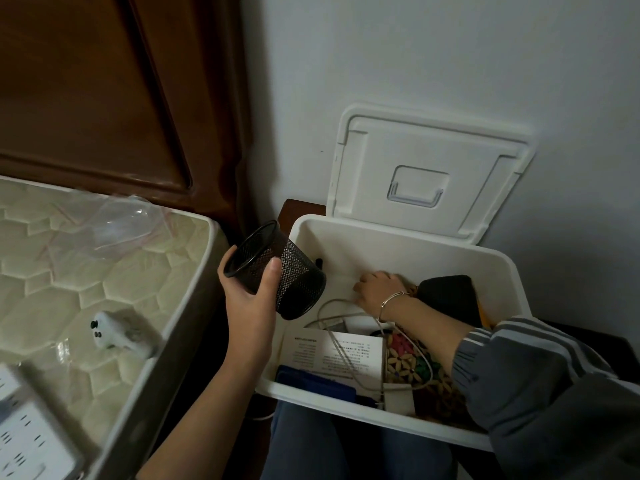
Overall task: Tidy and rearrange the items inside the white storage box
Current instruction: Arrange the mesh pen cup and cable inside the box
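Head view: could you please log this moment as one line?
left hand holds mesh cup | right hand inside white storage box | lid open

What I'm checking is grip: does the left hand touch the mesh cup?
Touching. The head view shows the left hand gripping the mesh cup, thumb pressed on its side.

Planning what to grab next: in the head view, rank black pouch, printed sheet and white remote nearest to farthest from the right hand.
1. Black pouch, right beside the right hand.
2. Printed sheet, toward the box front.
3. White remote, left on the mattress.
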Available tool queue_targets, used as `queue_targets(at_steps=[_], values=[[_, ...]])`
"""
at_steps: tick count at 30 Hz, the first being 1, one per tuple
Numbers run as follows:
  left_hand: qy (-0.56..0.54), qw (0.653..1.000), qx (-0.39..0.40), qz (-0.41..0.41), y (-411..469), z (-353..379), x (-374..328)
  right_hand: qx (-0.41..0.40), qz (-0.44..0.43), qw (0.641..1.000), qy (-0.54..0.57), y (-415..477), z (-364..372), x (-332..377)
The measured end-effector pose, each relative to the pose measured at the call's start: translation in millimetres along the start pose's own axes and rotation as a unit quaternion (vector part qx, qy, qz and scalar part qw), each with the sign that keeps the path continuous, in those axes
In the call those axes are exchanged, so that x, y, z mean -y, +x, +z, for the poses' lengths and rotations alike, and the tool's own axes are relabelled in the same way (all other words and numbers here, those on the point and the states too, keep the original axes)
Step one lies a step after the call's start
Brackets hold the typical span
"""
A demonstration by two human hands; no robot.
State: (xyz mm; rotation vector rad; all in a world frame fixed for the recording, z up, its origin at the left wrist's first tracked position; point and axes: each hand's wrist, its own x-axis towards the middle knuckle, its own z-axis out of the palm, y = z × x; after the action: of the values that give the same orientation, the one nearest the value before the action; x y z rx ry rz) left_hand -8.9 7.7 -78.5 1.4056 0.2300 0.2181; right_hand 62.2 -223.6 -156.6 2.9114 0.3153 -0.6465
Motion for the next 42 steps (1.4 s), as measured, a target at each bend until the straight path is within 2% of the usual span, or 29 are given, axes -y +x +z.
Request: queue_targets(at_steps=[4, 9, 15, 18, 21, 25, 29, 31, 34, 38, 40, 42], values=[[0.001, 1.000, 0.005, 0.002, 0.1, 0.2, -0.1, -0.042, -0.021, 0.997, 0.055, -1.8, 3.6, 9.0], [0.003, 1.000, 0.001, 0.000, -0.3, 0.7, -0.1, -0.002, -0.008, 0.999, -0.048, 1.2, 4.5, 28.2], [0.017, 1.000, 0.003, 0.003, 0.1, 1.1, -0.1, -0.009, 0.026, 0.999, -0.032, 1.6, 4.7, 36.9], [0.023, 1.000, 0.003, 0.006, 0.6, 1.4, 1.0, -0.028, 0.015, 0.997, 0.068, -8.0, -4.6, 30.1], [0.028, 1.000, 0.000, 0.008, 0.8, 2.2, 1.3, -0.049, 0.007, 0.974, 0.219, -32.3, -25.6, 16.1], [0.038, 0.999, 0.001, 0.014, 1.0, 2.5, 1.7, -0.113, 0.033, 0.926, 0.359, -79.9, -53.4, -8.4], [0.062, 0.998, 0.011, 0.029, -2.6, 3.6, -0.4, -0.194, 0.049, 0.850, 0.488, -134.5, -72.0, -33.7], [0.069, 0.997, 0.016, 0.035, -4.6, 4.7, -1.8, -0.261, 0.068, 0.803, 0.532, -159.1, -77.1, -46.2], [0.092, 0.994, 0.021, 0.046, -7.7, 6.7, -4.6, -0.361, 0.107, 0.710, 0.596, -189.5, -80.3, -68.0], [0.135, 0.989, 0.043, 0.050, -10.2, 14.3, -7.4, -0.434, 0.173, 0.611, 0.638, -211.1, -73.2, -93.6], [0.162, 0.984, 0.050, 0.057, -10.2, 23.8, -8.0, -0.453, 0.184, 0.580, 0.651, -213.6, -66.3, -99.1], [0.186, 0.979, 0.062, 0.061, -11.4, 37.1, -6.9, -0.463, 0.195, 0.565, 0.655, -211.7, -56.3, -102.2]])
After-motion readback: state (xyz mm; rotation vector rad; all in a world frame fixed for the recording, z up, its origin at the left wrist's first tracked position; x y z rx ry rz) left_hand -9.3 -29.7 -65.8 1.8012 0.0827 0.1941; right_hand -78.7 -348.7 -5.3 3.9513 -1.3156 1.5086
